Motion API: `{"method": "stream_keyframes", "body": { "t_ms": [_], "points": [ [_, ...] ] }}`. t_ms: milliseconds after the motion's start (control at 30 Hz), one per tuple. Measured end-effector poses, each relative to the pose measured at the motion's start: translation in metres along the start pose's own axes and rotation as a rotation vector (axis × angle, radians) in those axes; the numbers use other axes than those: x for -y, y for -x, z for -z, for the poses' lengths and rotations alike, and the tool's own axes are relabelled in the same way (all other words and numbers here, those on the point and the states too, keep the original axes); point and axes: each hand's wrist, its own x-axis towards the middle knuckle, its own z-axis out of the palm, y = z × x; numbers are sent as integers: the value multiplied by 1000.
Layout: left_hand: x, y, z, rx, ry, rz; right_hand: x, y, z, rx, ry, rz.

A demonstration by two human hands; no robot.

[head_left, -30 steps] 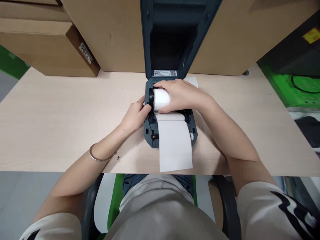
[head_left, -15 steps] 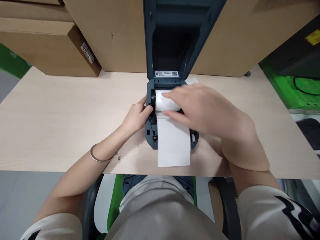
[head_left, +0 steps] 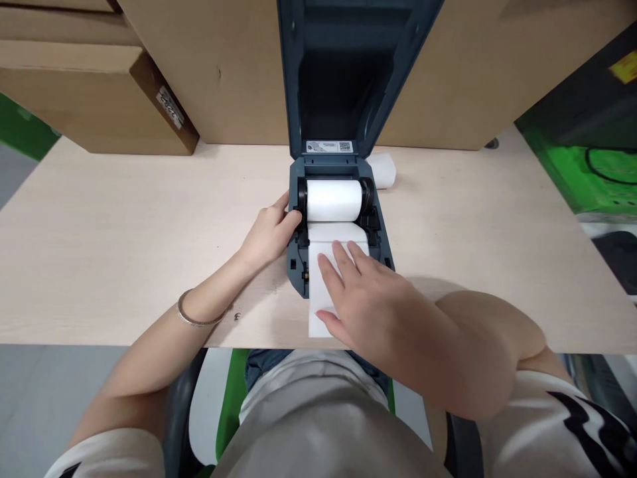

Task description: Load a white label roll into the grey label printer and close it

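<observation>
A dark blue-grey label printer [head_left: 295, 282] stands on the desk with its lid [head_left: 291, 86] raised. Inside it, a white label roll [head_left: 333, 200] sits between two black holders. From the roll a paper strip [head_left: 318, 295] runs forward past the printer's front. My left hand [head_left: 269, 232] grips the printer's left side, thumb on the rim and the other fingers partly hidden along the outside. Over the strip lies my right hand [head_left: 373, 299], fingers spread, the fingertips on the paper. It covers the printer's front right corner.
A white paper piece [head_left: 383, 170] lies behind the printer's right side on the wooden desk [head_left: 124, 245]. Cardboard boxes [head_left: 74, 99] stand at the back left, with a large cardboard panel [head_left: 233, 79] behind the lid. A green surface with a black cable [head_left: 610, 169] is at far right.
My right hand has moved from the roll towards me, down onto the paper strip. The roll and the white piece behind now show fully. My left hand has stayed on the printer.
</observation>
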Motion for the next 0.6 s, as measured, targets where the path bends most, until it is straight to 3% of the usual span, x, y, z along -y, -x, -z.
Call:
{"method": "stream_keyframes", "body": {
  "t_ms": [233, 367, 400, 433, 500, 567, 600],
  "points": [
    [8, -1, -2, -11, 51, 23, -4, 2, 5, 59, -11, 25],
    [15, -2, -1, 5, 57, 21, -33, -6, 31, 129, -65, 58],
    [16, -2, 0, 10, 57, 22, -46, -12, 38, 66, -98, 11],
    [18, -2, 0, 14, 57, 22, -62, -19, 44, -94, -123, -84],
    [20, -3, 0, 17, 57, 18, -99, -39, 45, -490, -182, -425],
    [24, -4, -1, 5, 60, 3, -140, -63, 31, -849, -282, -542],
    [27, -4, -2, -8, 63, -9, -159, -75, 20, -885, -331, -572]
  ]
}}
